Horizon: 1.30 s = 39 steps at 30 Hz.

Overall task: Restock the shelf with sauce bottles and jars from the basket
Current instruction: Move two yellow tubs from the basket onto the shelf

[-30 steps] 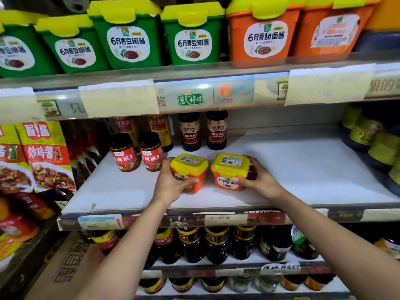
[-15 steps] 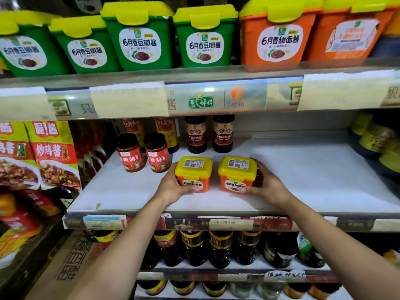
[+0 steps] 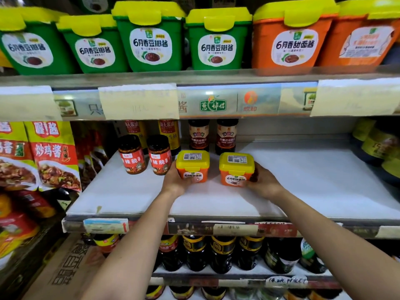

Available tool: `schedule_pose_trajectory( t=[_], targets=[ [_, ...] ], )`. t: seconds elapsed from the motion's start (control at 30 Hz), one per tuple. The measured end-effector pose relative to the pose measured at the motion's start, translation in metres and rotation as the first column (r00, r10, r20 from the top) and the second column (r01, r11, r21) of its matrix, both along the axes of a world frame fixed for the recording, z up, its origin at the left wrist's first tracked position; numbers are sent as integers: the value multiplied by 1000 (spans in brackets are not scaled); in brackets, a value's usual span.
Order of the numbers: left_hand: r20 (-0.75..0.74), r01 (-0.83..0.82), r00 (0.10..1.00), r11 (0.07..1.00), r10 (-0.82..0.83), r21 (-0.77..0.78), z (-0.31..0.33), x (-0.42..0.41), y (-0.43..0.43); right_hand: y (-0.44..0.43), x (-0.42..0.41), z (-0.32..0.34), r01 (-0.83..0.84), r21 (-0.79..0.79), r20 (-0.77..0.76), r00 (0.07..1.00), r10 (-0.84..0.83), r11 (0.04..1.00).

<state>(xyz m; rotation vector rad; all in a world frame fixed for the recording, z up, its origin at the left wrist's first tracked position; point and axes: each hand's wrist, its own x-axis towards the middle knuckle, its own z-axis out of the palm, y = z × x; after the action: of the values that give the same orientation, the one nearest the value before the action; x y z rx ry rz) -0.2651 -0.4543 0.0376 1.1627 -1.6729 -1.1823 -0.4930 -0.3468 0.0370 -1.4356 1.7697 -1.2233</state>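
Two small orange sauce tubs with yellow lids stand side by side on the white middle shelf (image 3: 303, 187). My left hand (image 3: 173, 182) grips the left tub (image 3: 192, 166) from its left side, thumb across the front. My right hand (image 3: 263, 182) grips the right tub (image 3: 236, 168) from its right side. Both tubs sit upright with labels facing me. Just left of them stand two chili crisp jars (image 3: 144, 155) with black lids. Behind are dark sauce bottles (image 3: 212, 135) at the back of the shelf. The basket is out of view.
Big green and orange sauce tubs (image 3: 151, 37) fill the shelf above. Sauce pouches (image 3: 54, 156) hang at the left. Dark bottles (image 3: 376, 148) crowd the shelf's right end. More bottles (image 3: 216, 254) line the shelf below. A cardboard box (image 3: 65, 269) sits low left.
Both hands slid the two tubs a little deeper onto the shelf and turned their labels to the front. The view has moved closer.
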Motion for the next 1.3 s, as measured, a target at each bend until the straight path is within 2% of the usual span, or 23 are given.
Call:
schedule_pose_trajectory(
  t=[0.27,0.6,0.97,1.17,1.3],
  targets=[
    [41,-1,999,1000,2,-8,-3,-2,-11,-25,3,-1,-65,-4,106,992,65,998],
    [82,-18,996,1000,20,-21,-5,-6,-15,-29,-4,0,-115,21,68,991,114,993],
    [147,-17,989,1000,17,-1,-5,-5,-19,-27,-5,1,-145,-5,118,982,145,989],
    [110,5,994,999,-11,48,-1,-5,-15,-25,-2,0,-119,-8,155,981,119,993],
    [172,20,985,999,-26,37,3,-1,-10,-18,-1,5,-143,24,192,972,135,989]
  ],
)
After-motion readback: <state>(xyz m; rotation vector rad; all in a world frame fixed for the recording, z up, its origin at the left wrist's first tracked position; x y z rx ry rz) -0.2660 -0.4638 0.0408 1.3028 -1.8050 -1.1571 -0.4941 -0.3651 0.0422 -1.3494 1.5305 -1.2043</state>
